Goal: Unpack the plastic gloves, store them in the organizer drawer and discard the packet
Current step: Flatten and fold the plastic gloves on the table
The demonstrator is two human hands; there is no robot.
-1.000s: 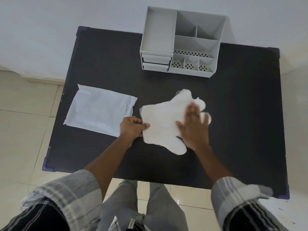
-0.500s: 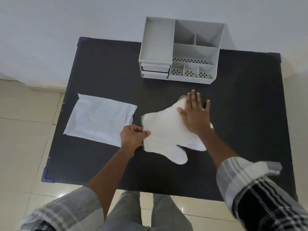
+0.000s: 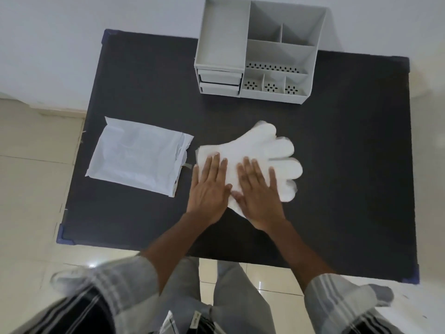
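Both hands now lie flat and open, side by side, left hand (image 3: 209,186) and right hand (image 3: 258,194) pressing the gloves (image 3: 260,153). Flattening step; folding for the far drawer (image 3: 220,78) likely next.

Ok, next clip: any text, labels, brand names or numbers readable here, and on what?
None readable.
Clothing tag at the bottom edge: dark marks, too small and blurred to read.
Packet: no print visible.
Plastic gloves: plain.
Organizer: only hole patterns, no lettering.

Thin, milky, translucent plastic gloves (image 3: 262,150), faintly matt. Flat white plastic packet (image 3: 137,157) at table's left edge, slightly crinkled. Grey moulded plastic organizer (image 3: 257,51), smooth; black table top (image 3: 349,165) matt.
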